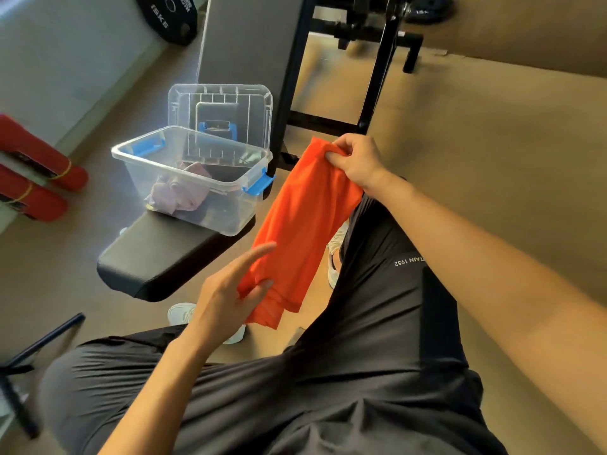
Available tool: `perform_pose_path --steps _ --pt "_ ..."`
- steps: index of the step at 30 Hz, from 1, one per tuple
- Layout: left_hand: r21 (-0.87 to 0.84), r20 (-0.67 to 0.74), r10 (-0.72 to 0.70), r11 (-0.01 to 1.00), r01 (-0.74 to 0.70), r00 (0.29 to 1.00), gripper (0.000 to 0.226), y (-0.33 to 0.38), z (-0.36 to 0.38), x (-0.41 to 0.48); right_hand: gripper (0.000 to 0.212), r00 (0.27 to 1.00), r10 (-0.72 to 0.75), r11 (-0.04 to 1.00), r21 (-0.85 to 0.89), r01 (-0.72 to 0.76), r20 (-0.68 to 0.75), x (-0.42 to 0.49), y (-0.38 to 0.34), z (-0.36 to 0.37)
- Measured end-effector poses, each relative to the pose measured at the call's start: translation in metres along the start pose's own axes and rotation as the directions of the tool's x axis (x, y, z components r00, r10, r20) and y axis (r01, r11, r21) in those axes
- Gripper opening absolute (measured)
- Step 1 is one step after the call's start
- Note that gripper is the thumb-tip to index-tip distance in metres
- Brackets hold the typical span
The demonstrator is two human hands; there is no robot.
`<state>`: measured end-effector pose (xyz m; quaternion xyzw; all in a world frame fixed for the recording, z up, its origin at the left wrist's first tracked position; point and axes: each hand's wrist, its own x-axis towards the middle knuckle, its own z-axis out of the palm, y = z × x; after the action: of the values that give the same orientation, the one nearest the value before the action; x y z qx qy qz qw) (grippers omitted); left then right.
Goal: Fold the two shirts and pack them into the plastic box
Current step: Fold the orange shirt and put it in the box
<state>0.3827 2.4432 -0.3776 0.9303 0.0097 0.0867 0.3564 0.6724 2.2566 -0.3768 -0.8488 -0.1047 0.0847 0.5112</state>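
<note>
An orange shirt [303, 224], folded into a long strip, hangs in the air over my right thigh. My right hand [356, 160] grips its upper end. At the lower end my left hand [230, 290] has its fingers stretched out, with the thumb and fingers touching the hem. To the left, a clear plastic box [184, 165] with blue clips stands on a black bench pad [154, 261]. A pale pink shirt [179, 192] lies crumpled inside it.
The box's clear lid [220, 110] leans upright behind it against the bench back. Red rolled mats [36, 172] lie on the floor at left. A black weight plate [167, 14] and a black rack frame [377, 60] stand at the back. White shoes [182, 313] are on the floor.
</note>
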Motion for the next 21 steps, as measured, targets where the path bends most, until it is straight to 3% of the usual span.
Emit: perform_pose_path --steps 3,7,11,18,21 --pt "0.071 0.177 0.004 0.997 -0.017 0.984 0.036 0.003 -0.006 -0.001 0.016 0.999 -0.004 1.000 -0.010 0.005 0.051 0.000 0.000 0.003" --pt "-0.083 0.200 -0.229 0.965 0.250 0.953 0.038 -0.004 -0.008 0.000 0.018 0.999 -0.034 0.999 0.021 0.033 0.030 -0.007 -0.008 0.003" --pt "-0.447 0.251 -0.437 0.739 0.504 0.864 0.053 -0.001 -0.010 0.002 0.019 0.996 -0.081 0.996 0.038 0.079 0.041 -0.042 -0.020 0.003" --pt "-0.589 0.241 -0.546 0.575 0.568 0.803 0.068 0.011 -0.008 0.007 0.014 0.967 -0.144 0.987 0.106 0.124 0.210 -0.128 -0.037 0.021" --pt "-0.661 0.235 -0.592 0.484 0.574 0.771 0.060 0.016 -0.003 0.009 0.013 0.950 -0.180 0.977 0.157 0.144 0.253 -0.158 -0.039 0.034"
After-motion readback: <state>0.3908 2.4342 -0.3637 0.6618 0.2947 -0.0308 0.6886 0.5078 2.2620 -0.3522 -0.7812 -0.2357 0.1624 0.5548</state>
